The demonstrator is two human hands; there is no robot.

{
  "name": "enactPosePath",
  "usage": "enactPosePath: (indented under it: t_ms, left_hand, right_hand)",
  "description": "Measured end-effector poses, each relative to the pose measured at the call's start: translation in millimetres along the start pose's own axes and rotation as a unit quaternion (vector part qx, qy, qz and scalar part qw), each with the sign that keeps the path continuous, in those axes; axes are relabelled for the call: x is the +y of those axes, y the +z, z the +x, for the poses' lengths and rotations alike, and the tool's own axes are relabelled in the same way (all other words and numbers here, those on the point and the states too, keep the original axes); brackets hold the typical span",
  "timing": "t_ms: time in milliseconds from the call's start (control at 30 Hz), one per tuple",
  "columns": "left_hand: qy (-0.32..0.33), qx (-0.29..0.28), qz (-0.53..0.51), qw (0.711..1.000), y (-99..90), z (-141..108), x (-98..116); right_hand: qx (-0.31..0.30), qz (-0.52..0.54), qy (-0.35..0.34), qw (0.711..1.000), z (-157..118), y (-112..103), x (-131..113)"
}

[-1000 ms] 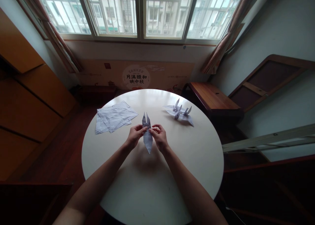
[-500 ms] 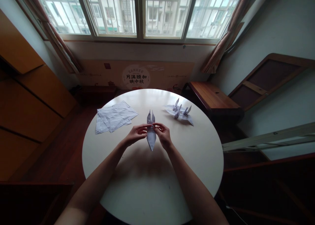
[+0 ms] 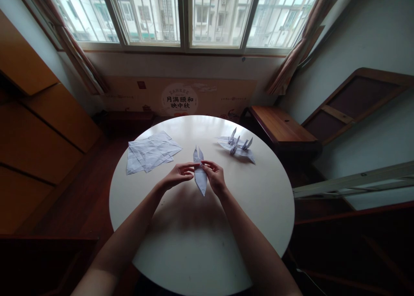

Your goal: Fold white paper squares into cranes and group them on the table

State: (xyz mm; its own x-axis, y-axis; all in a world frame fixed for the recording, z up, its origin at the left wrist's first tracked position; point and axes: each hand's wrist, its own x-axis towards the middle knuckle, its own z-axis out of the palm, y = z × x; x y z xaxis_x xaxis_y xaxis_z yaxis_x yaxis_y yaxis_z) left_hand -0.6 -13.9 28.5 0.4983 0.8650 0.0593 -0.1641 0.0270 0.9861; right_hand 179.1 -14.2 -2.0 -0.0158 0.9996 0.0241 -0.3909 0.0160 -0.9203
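A folded paper piece (image 3: 201, 181), pale and narrow, is held over the middle of the white round table (image 3: 181, 253). It has two upright points at its far end and one long point towards me, tilted slightly to the right. My left hand (image 3: 177, 175) pinches its left side with the fingertips. From the right, my right hand (image 3: 215, 175) grips it near the middle with thumb and index finger. The fingertips of both hands almost meet and hide the centre of the paper.
Creased paper sheets (image 3: 152, 152) lie overlapping at the table's left. Several folded paper cranes (image 3: 237, 146) rest at the back right. Beyond the table's right edge stands a low wooden bench (image 3: 281, 125); windows are behind.
The folded paper's near point has swung slightly to the right, and its two far points have tilted a little. Both hands keep their hold. The view has shifted very slightly.
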Motion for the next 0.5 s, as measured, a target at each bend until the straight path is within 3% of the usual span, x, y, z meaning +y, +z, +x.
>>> enactPosePath:
  t_ms: [500]
  left_hand:
    - [0.056,0.132,0.065,0.988,6.2,5.3,-4.7]
  right_hand:
    - [-0.013,-0.026,-0.020,0.999,-1.6,3.4,1.7]
